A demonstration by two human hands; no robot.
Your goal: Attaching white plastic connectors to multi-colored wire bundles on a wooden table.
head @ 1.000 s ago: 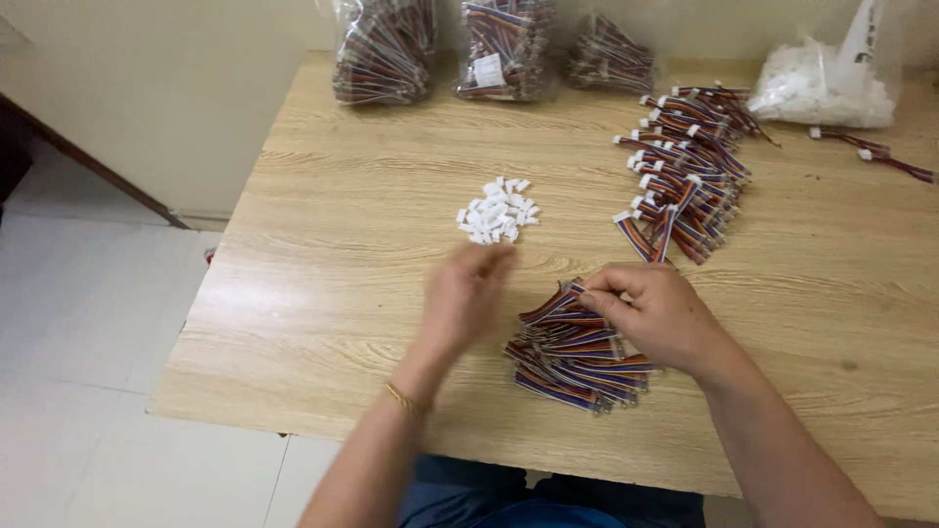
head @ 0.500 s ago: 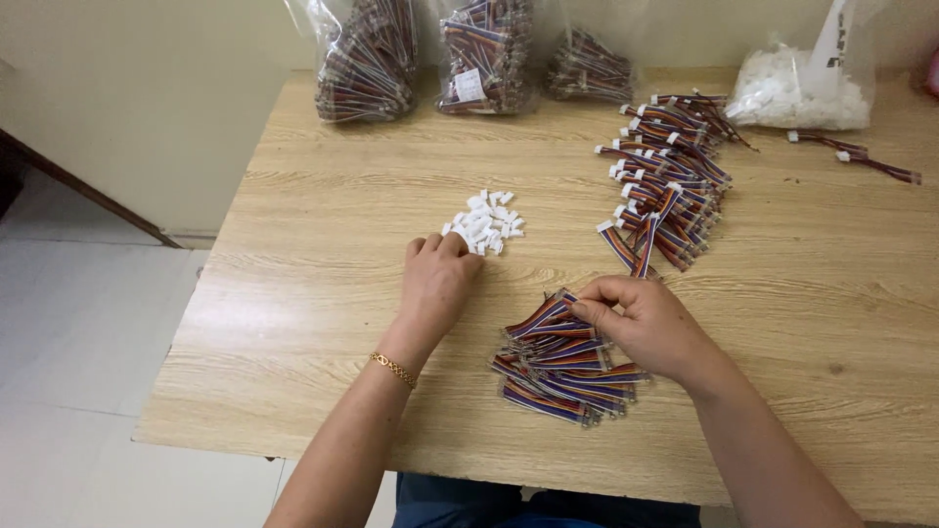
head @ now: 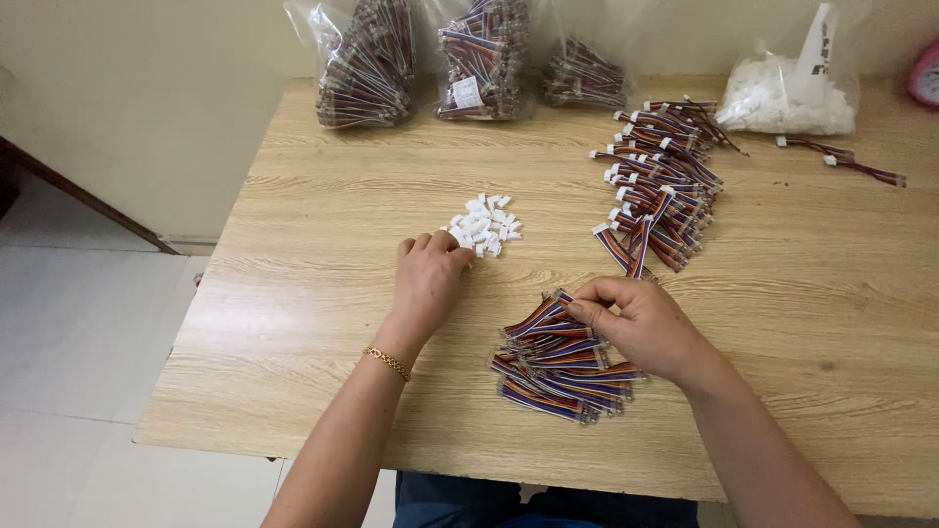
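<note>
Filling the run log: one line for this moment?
left hand: at white connectors | right hand: on ribbon-wire pile | wooden table

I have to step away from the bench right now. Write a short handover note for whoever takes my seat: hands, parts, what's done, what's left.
Left hand: knuckles up, fingers at the edge of the small pile of white connector housings; whether it holds one is hidden.
Right hand: pinching a wire from the near pile of multicoloured ribbon wires.
Done: the pile of wires with white housings fitted lies further back on the right.
Left: the near pile has no housings yet; three bags of wires and a bag of white housings wait along the back of the wooden table.
</note>
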